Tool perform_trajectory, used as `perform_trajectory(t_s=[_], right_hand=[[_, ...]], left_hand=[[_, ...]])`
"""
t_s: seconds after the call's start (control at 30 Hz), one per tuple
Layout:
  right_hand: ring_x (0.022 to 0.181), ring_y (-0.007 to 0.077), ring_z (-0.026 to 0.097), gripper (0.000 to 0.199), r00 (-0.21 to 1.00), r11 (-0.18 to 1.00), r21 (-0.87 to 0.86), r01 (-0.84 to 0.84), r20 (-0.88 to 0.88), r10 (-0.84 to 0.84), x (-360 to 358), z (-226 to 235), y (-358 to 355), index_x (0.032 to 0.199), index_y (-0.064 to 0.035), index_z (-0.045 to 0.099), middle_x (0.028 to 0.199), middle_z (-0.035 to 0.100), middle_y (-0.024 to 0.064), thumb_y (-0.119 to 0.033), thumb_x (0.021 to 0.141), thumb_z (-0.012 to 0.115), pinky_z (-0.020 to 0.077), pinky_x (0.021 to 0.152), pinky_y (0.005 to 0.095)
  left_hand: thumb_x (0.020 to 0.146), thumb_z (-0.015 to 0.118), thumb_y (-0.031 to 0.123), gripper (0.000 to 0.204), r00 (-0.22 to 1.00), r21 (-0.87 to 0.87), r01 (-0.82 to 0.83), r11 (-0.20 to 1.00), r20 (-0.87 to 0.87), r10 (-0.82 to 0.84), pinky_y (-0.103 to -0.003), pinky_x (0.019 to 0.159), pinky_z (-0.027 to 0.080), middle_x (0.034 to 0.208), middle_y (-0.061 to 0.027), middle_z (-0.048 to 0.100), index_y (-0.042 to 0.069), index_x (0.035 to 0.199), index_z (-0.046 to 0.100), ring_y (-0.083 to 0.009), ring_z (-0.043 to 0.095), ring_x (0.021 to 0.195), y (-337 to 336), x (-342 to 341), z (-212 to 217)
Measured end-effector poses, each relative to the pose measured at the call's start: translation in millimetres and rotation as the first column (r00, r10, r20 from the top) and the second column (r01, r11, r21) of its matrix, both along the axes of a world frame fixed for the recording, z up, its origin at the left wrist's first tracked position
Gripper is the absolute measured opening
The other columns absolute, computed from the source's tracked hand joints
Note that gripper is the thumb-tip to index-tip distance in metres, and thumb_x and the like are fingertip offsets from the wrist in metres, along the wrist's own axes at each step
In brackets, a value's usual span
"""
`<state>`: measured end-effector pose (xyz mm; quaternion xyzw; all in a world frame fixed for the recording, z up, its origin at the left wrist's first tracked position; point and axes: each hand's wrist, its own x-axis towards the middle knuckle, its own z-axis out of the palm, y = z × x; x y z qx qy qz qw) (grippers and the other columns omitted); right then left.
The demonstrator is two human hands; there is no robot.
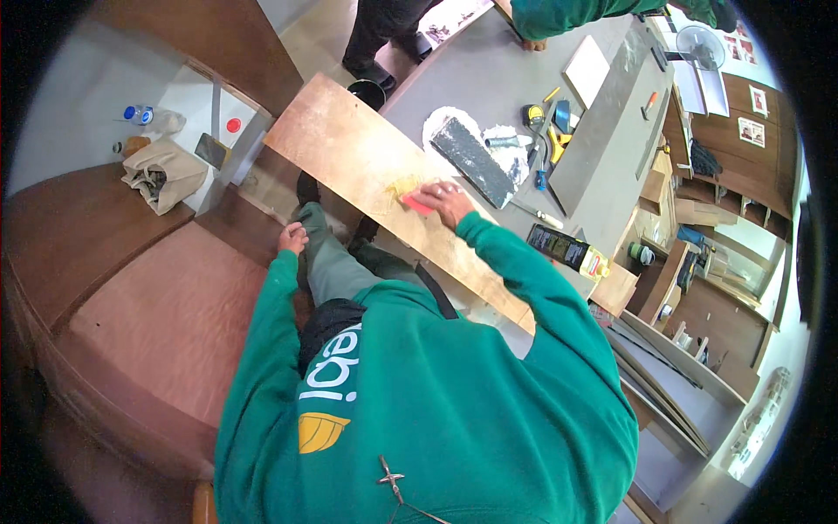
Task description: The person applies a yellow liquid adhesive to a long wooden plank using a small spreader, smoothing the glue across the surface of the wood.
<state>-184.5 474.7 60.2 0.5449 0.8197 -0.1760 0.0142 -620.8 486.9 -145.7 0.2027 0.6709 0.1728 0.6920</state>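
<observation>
My right hand (449,203) is closed on a flat red scraper (417,203), whose edge is down on a long wooden board (336,131). Yellowish paste (400,187) is smeared on the wood beside the scraper. The board lies slantwise in front of me, its far left end jutting past the grey worktable (419,96). Beside my left thigh, apart from the board, hangs my left hand (294,238), its fingers loosely bent and nothing visible in it.
A dark, white-dusted block (473,162), a tape measure (532,114) and several hand tools lie on the table. A black-and-yellow can (567,251) is near my right arm. Another person's green sleeve (559,17) reaches over the far edge. A paper bag (164,175) stands left.
</observation>
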Motion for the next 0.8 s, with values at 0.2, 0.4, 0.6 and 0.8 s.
perform_trajectory(t_s=[0.2, 0.4, 0.6, 0.8], right_hand=[[0.104, 0.0293, 0.058, 0.05, 0.948, 0.947, 0.057, 0.317, -0.037, -0.316, -10.5, -12.1, -15.7, 0.126, -0.0253, 0.057, 0.115, 0.061, 0.0058, -0.006, 0.081, 0.051, 0.0478, 0.087, 0.0431], [0.098, 0.03, 0.058, 0.042, 0.846, 0.847, 0.12, 0.518, 0.072, -0.528, -43.5, -33.6, 7.5, 0.122, -0.028, 0.057, 0.112, 0.06, 0.0047, -0.013, 0.082, 0.052, 0.0486, 0.078, 0.0463], [0.099, 0.027, 0.055, 0.036, 0.921, 0.915, 0.145, 0.377, 0.049, -0.387, -103.6, -27.9, -25.6, 0.119, -0.0247, 0.056, 0.114, 0.057, 0.0061, -0.021, 0.083, 0.054, 0.0456, 0.072, 0.0454], [0.104, 0.0262, 0.055, 0.042, 0.99, 0.989, -0.059, 0.135, -0.025, -0.136, -119.2, -18.9, -60.3, 0.124, -0.0271, 0.054, 0.115, 0.058, 0.0056, -0.02, 0.083, 0.053, 0.0476, 0.078, 0.0465]], left_hand=[[0.086, 0.063, 0.015, 0.036, 0.998, 0.041, 0.062, 0.997, -0.017, -0.061, -0.025, 0.051, 0.044, 0.092, -0.0033, 0.061, 0.007, 0.119, 0.054, -0.0135, 0.062, 0.069, 15.9, 2.1, 5.4], [0.085, 0.062, 0.019, 0.039, 0.985, 0.052, 0.17, 0.984, -0.01, -0.17, -0.03, 0.06, 0.048, 0.098, -0.0046, 0.062, 0.006, 0.12, 0.053, -0.0152, 0.063, 0.073, 19.1, 24.8, 13.8], [0.083, 0.062, 0.02, 0.04, 0.979, 0.062, 0.201, 0.978, -0.023, -0.2, -0.032, 0.062, 0.049, 0.102, -0.0069, 0.063, 0.004, 0.119, 0.054, -0.0187, 0.065, 0.077, -1.7, 29.6, -8.6], [0.089, 0.056, 0.019, 0.035, 0.965, 0.045, 0.262, 0.964, -0.042, -0.261, -0.029, 0.062, 0.047, 0.093, -0.002, 0.061, 0.009, 0.123, 0.05, -0.0154, 0.063, 0.078, -14.3, 49.1, -0.7]])
